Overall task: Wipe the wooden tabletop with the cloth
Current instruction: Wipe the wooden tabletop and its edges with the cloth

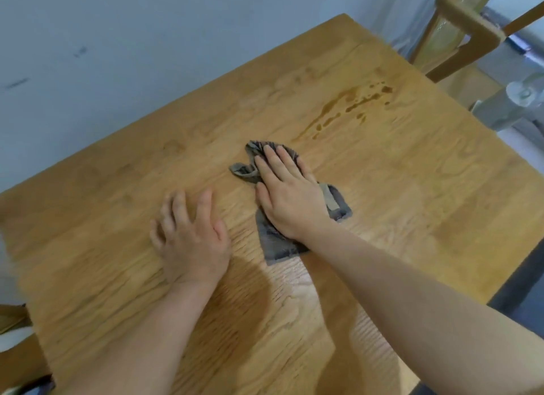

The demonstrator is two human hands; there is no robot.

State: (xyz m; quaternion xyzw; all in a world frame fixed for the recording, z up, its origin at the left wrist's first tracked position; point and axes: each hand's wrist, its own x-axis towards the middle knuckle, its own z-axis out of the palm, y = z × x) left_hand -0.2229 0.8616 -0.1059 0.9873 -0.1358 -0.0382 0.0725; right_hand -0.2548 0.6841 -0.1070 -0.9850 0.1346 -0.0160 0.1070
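A light wooden tabletop [397, 188] fills most of the view. A crumpled grey cloth [272, 241] lies near its middle. My right hand [290, 194] presses flat on the cloth with straight fingers pointing away from me. My left hand [191, 232] rests on the bare wood just left of the cloth, fingers spread and slightly bent, holding nothing. A streak of spilled liquid [350, 106] with small droplets lies on the wood beyond the cloth, toward the far right corner.
A wooden chair [459, 32] stands past the table's far right corner. A pale wall [117, 41] runs along the table's far left edge. Another chair part [11, 318] shows at the lower left. A grey fan base [521, 97] stands on the right.
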